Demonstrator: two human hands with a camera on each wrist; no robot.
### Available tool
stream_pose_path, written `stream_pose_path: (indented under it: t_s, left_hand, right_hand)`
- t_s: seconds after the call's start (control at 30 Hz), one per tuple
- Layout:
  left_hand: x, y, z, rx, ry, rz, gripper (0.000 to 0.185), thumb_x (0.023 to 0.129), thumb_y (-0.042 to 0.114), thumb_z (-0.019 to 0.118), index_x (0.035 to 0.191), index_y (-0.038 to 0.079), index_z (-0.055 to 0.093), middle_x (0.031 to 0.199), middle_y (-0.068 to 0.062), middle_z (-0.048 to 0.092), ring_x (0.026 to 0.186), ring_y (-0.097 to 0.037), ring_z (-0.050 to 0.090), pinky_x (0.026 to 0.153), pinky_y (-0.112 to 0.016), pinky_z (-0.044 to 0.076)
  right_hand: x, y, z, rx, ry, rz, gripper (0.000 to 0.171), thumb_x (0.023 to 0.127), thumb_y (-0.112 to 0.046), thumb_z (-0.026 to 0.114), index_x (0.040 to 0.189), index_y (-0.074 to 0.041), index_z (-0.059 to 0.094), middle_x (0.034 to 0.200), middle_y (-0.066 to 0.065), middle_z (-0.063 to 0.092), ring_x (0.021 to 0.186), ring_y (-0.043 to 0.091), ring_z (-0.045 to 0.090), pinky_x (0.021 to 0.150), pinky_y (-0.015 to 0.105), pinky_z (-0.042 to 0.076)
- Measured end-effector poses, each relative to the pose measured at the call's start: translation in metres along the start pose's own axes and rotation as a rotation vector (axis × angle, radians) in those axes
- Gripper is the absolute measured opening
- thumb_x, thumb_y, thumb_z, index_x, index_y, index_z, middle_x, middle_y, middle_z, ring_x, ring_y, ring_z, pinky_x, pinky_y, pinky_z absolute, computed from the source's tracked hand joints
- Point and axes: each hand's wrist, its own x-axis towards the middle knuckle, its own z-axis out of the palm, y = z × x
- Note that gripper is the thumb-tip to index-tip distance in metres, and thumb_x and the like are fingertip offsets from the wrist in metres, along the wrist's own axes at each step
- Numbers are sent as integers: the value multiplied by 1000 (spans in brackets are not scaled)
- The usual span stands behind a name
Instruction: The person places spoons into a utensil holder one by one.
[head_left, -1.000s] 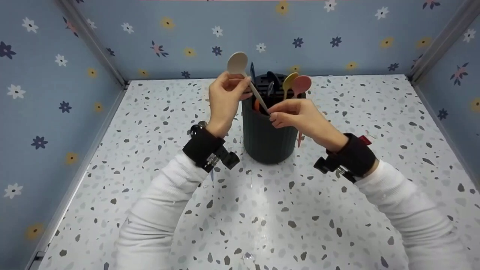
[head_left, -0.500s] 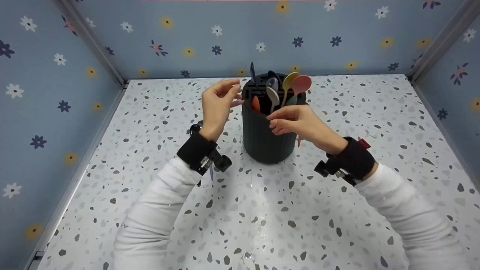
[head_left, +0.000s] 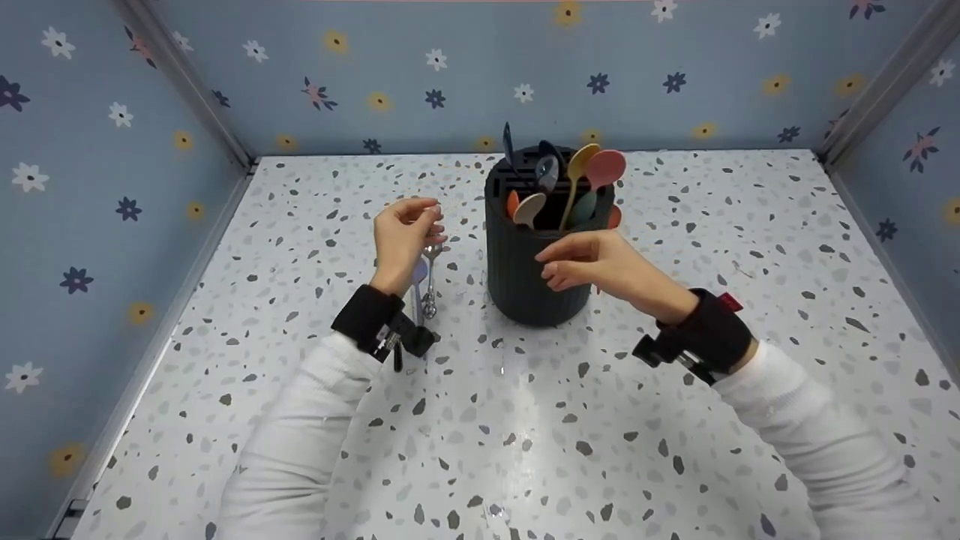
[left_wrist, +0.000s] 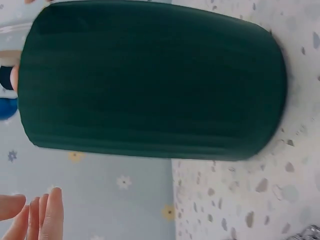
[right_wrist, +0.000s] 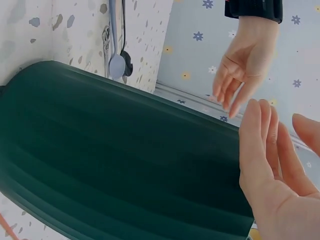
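A dark green ribbed utensil holder (head_left: 536,281) stands upright on the table. A cream spoon (head_left: 529,209) leans in its front opening, bowl up. Around it are a yellow spoon (head_left: 581,162), a pink spoon (head_left: 606,169), a teal spoon (head_left: 583,208) and dark utensils at the back. To the holder's left, above spoons on the table, my left hand (head_left: 403,241) holds nothing, its fingers loosely bent. My right hand (head_left: 600,259), also holding nothing, is in front of the holder's upper right side, thumb and fingers apart in the right wrist view.
Left of the holder, a silver spoon (head_left: 430,281) with an ornate handle lies beside a lavender spoon (right_wrist: 117,65) and a black utensil (right_wrist: 127,62), partly under the left arm. Red-orange utensil (head_left: 615,217) shows behind the holder's right side. Flowered panels (head_left: 480,75) enclose the speckled table.
My left hand let go of the cream spoon, which dropped into the holder, and moved left and toward me. My right hand released the handle and lowered slightly.
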Motion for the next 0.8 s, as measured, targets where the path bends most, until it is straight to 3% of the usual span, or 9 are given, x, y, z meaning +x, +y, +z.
stream_pose_path:
  t_s: [0.2, 0.4, 0.53, 0.67, 0.8]
  left_hand:
    - [7, -21, -18, 48, 6, -113, 24, 84, 1, 56, 106, -10, 56, 77, -11, 58, 53, -7, 57, 56, -23, 55]
    - [13, -41, -36, 123, 8, -194, 27, 84, 3, 57, 107, -9, 56, 72, -2, 59, 53, -6, 58, 63, -30, 56]
    - [15, -53, -46, 167, -9, -218, 29, 84, 5, 58, 109, -10, 55, 72, 0, 58, 57, -10, 58, 66, -31, 56]
    - [17, -64, -54, 189, 1, -233, 28, 85, 5, 57, 109, -10, 56, 71, 1, 57, 55, -9, 56, 61, -26, 56]
    - [21, -74, -59, 228, 19, -256, 28, 85, 5, 57, 108, -10, 56, 74, -4, 57, 50, -5, 55, 57, -23, 55]
  right_hand:
    - [-2, 10, 3, 7, -21, 24, 32, 88, -14, 54, 113, 6, 54, 99, 16, 61, 86, 20, 61, 80, 31, 52]
    - [-5, 23, 5, 25, -48, 48, 32, 89, -15, 54, 114, 5, 54, 100, 20, 60, 87, 22, 61, 81, 34, 52]
    - [-7, 36, 6, 60, -57, 66, 35, 89, -15, 54, 115, 8, 52, 100, 20, 59, 89, 28, 60, 80, 34, 52]
    - [-11, 49, 6, 101, -56, 80, 36, 88, -14, 54, 116, 10, 51, 101, 23, 58, 90, 32, 59, 81, 36, 52]
    - [-14, 62, 7, 130, -64, 94, 37, 89, -14, 54, 116, 11, 50, 103, 27, 56, 87, 26, 61, 83, 39, 51]
